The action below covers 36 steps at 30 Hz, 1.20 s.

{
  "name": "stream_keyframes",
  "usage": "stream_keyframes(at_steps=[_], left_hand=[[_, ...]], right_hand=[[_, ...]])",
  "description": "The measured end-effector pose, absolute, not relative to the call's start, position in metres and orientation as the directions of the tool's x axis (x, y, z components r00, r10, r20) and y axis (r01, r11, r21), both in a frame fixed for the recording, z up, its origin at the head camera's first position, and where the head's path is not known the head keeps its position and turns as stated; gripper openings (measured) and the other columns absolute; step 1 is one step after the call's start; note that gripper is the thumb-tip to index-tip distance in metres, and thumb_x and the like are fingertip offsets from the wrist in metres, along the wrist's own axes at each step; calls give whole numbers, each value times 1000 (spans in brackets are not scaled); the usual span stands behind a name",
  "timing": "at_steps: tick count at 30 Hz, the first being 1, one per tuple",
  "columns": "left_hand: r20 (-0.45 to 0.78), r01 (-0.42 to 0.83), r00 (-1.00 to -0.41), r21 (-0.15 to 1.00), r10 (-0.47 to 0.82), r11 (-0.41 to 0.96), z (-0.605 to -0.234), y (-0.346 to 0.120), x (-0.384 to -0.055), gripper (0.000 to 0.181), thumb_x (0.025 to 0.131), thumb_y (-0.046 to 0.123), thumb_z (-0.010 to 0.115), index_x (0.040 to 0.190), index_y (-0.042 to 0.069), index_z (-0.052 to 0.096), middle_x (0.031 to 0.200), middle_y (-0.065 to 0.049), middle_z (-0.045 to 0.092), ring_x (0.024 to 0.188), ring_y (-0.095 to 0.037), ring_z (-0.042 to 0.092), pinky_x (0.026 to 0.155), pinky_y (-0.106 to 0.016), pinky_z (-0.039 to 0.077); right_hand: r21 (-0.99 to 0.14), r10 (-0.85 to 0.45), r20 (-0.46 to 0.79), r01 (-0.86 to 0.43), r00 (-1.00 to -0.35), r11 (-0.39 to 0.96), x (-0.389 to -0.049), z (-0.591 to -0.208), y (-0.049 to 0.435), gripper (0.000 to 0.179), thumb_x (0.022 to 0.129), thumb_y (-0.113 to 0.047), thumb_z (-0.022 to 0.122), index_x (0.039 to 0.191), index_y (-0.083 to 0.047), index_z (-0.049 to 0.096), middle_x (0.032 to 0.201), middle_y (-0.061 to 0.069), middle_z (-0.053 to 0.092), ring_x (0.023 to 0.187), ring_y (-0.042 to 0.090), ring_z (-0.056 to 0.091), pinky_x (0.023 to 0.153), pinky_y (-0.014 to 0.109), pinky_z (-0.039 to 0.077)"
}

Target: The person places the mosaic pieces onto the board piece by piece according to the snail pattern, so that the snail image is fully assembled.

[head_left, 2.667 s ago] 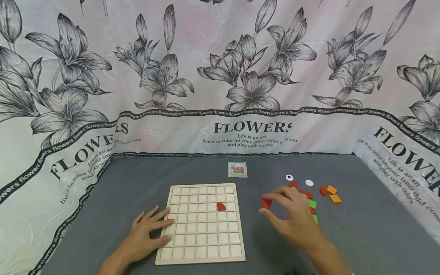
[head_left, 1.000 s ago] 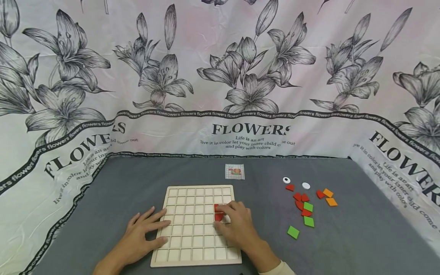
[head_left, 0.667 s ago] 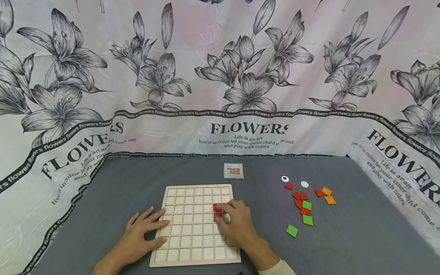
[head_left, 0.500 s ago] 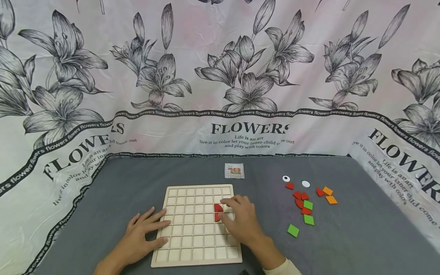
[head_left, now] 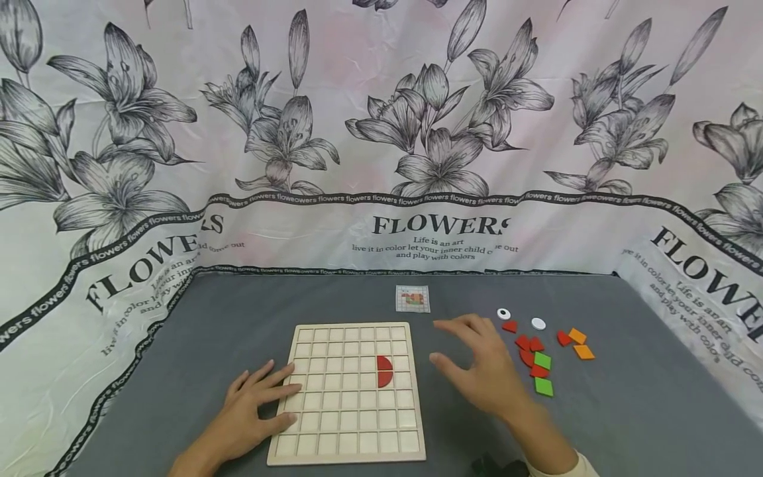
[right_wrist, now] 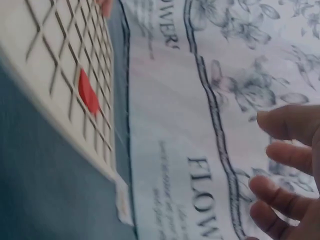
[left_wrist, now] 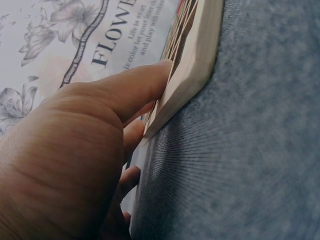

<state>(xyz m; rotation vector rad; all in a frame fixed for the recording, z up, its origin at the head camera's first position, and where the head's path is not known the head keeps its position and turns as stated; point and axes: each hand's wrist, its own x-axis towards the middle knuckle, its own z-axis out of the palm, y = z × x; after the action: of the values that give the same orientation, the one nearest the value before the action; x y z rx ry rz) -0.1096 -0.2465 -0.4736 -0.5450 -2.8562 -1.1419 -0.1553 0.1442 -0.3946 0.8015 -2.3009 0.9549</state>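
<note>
A pale wooden grid board (head_left: 340,401) lies on the grey table, its cells bordered by raised strips. Two red quarter-circle pieces (head_left: 384,371) sit in neighbouring cells toward its right side, forming a half disc. My left hand (head_left: 250,404) rests on the board's left edge with fingers spread; the left wrist view has the thumb (left_wrist: 145,87) on the wooden rim. To the right of the board, my right hand (head_left: 483,368) hovers with thumb and index finger apart and nothing between them. In the right wrist view its fingers (right_wrist: 285,195) are parted.
Right of my right hand lie loose pieces: several red ones (head_left: 526,358), green squares (head_left: 544,387), orange diamonds (head_left: 584,352), a white disc (head_left: 538,324) and a white disc with a black dot (head_left: 503,314). Behind the board lies a small picture card (head_left: 412,299). A flower-printed curtain (head_left: 357,232) borders the table.
My right hand brought a red quarter-circle to the board, set it below the first one, let go, and moved off to the right. My left hand stayed at the board's edge.
</note>
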Motion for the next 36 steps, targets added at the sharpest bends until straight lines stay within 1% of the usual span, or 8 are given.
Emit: stream_keyframes(at_steps=[9,14,20,23,27,30,33,36], left_hand=[[146,332,-936,661,320,673,-475,-245,-112,48,85,45,71,124,17,69,146,-5,45,137,-41,27,102,-66,4],[146,334,-935,661,322,672,-475,-244,-112,48,85,45,71,124,18,69,146,-5,45,138,-40,26,103,-65,4],[159,337,-936,658,312,674,-476,-245,-113,47,84,44,73,123,17,70,145,-4,45,138,-40,27,103,-65,5],[158,335,-937,656,311,676,-476,-245,-113,47,84,44,73,123,18,70,145,-4,45,137,-40,27,103,-65,5],[153,332,-938,656,311,678,-476,-246,-112,47,84,44,72,123,18,70,146,-3,45,137,-40,27,103,-65,5],[149,330,-938,657,313,678,-475,-245,-112,47,85,45,72,124,19,69,146,-3,45,137,-40,27,103,-65,5],[150,329,-939,657,310,679,-475,-246,-111,46,85,45,71,123,19,70,145,-4,46,137,-40,27,102,-66,5],[154,329,-940,654,305,682,-475,-247,-110,46,85,44,71,123,18,70,145,-4,46,137,-40,28,102,-66,5]], right_hand=[[-373,-375,661,-718,-650,588,-152,-375,205,59,68,-7,86,124,-13,66,115,0,55,103,17,47,78,32,39],[-352,-348,697,-722,-627,596,-158,-377,242,55,71,-9,84,124,-7,66,113,6,56,106,17,46,82,27,36],[-328,-211,785,-680,-582,655,-173,-391,283,51,78,-27,80,121,-2,67,109,14,58,102,11,47,77,23,34],[-362,-110,809,-638,-577,680,-180,-402,300,50,74,-17,80,119,1,67,105,15,58,98,4,47,79,18,32],[-431,9,788,-541,-616,722,-183,-415,317,51,70,-3,79,119,1,67,101,10,58,94,-2,45,78,16,31],[-477,72,740,-446,-669,757,-183,-424,326,53,70,-2,80,121,0,66,100,11,57,92,-2,44,75,17,31],[-511,127,673,-334,-728,792,-183,-431,332,52,73,-6,80,123,0,65,101,15,57,90,7,46,73,23,33],[-539,172,595,-231,-785,810,-183,-439,338,51,78,-12,78,125,1,62,103,21,57,91,23,50,77,39,37]])
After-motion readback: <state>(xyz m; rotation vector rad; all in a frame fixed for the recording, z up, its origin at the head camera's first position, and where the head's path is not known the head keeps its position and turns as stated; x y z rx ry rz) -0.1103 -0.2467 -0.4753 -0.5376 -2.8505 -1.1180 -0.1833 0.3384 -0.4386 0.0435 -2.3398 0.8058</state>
